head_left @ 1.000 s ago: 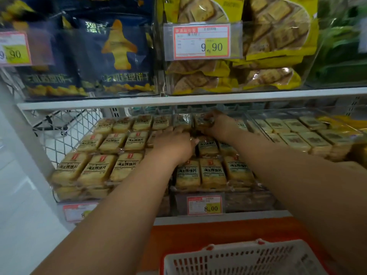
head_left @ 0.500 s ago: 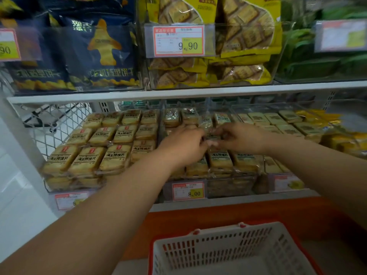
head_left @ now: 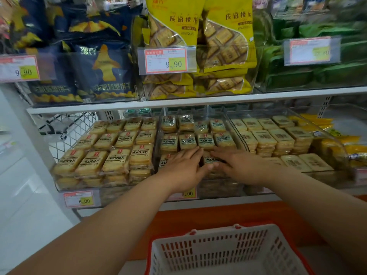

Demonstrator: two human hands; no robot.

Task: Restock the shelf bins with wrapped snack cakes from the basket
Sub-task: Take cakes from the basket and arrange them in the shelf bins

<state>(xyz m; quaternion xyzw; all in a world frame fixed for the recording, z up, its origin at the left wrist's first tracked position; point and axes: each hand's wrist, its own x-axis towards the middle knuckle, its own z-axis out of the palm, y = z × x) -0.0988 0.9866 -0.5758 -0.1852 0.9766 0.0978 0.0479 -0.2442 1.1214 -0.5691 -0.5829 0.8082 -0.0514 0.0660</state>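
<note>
Both hands lie flat, fingers straight, on the front row of wrapped snack cakes (head_left: pixel 212 160) in the middle bin (head_left: pixel 158 135): the left hand (head_left: pixel 183 165) and right hand (head_left: pixel 236 165) flank one pack, gripping nothing. Behind them rows of packs bear black Chinese print (too small to read surely). The left bin (head_left: pixel 57 187) and right bin (head_left: pixel 337 139) hold similar cakes. Price tags read 8.00 (head_left: pixel 79 199) below and 9.90 (head_left: pixel 165 60) on the upper shelf's yellow cracker bags (head_left: pixel 226 36). The white basket (head_left: pixel 224 253) with a red rim sits below, near the person.
</note>
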